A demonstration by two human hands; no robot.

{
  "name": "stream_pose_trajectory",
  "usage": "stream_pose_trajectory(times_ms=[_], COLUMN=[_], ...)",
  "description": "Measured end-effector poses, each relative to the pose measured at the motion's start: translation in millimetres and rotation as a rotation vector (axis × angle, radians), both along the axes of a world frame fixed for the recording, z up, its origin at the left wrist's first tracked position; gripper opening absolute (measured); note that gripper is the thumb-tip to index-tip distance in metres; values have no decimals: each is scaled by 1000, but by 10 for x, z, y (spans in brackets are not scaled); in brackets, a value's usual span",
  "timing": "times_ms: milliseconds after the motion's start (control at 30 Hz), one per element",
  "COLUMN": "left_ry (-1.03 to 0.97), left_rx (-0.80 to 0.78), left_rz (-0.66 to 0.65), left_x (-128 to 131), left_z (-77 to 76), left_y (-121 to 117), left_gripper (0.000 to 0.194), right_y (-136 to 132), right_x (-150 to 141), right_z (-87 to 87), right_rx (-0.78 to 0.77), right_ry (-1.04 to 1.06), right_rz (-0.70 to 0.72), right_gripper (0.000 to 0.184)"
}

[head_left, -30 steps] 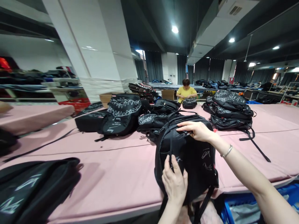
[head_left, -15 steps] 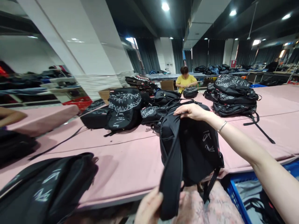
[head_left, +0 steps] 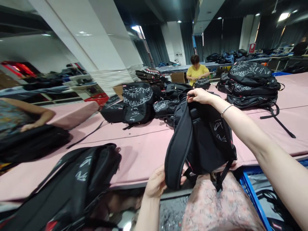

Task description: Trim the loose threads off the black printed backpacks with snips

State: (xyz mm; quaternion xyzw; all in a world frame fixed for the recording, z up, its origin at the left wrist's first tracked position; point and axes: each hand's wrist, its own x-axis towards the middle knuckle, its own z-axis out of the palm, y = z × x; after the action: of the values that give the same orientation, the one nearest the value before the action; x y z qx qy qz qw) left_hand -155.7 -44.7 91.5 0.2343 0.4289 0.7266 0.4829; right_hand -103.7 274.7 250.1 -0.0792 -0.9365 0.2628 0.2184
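A black backpack (head_left: 204, 141) with white scribbled print stands upright at the near edge of the pink padded table (head_left: 141, 150). My right hand (head_left: 201, 95) grips its top, fingers closed around the upper edge. My left hand (head_left: 157, 183) is closed on the lower end of a padded shoulder strap (head_left: 179, 146), pulled out toward me. A thin bracelet circles my right wrist.
Another black backpack (head_left: 79, 179) lies at the near left. Several black bags with white shark-teeth print (head_left: 138, 101) crowd the table's middle; a stack (head_left: 251, 85) sits at right. A person in yellow (head_left: 196, 71) works far back. A co-worker's arm (head_left: 36, 117) rests at left. A blue crate (head_left: 252, 199) stands at lower right.
My left hand left the backpack's front panel and took hold of the shoulder strap, drawing it down and out. My right hand kept its hold on the top. The view swung left.
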Motion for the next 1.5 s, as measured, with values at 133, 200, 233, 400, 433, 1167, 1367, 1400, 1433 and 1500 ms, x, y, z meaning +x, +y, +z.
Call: stream_pose_trajectory(times_ms=[133,200,233,400,433,1167,1367,1400,1433,1500], left_ry=[54,37,25,-28,-30,-14,-10,-21,-30,-47], left_rx=[-36,-13,1,36,41,-59,-122,-129,-136,-146], left_rz=[18,26,25,47,57,293,268,262,257,251], left_x=[28,22,12,-100,-128,-7,-25,-35,-44,-52], left_z=[-155,-204,-218,-281,-303,-120,-158,-162,-164,-162], left_y=[-70,-89,-91,-53,-44,517,451,446,443,446], left_gripper=[40,37,36,38,39,53,51,51,52,52], right_y=[46,69,80,138,153,-1623,-1614,-1617,-1622,-1635], right_x=[-101,-143,-161,-225,-234,440,419,410,400,384], right_z=[1,-6,-10,-21,-21,-1787,-1781,-1792,-1809,-1851], right_rx=[59,88,104,153,155,-1281,-1593,-1616,-1625,-1605], right_ry=[-23,-30,-31,-55,-60,477,374,362,347,325], right_rz=[-61,-87,-101,-157,-165,-247,-56,-41,-37,-50], right_gripper=[12,12,11,10,11,36,40,42,42,42])
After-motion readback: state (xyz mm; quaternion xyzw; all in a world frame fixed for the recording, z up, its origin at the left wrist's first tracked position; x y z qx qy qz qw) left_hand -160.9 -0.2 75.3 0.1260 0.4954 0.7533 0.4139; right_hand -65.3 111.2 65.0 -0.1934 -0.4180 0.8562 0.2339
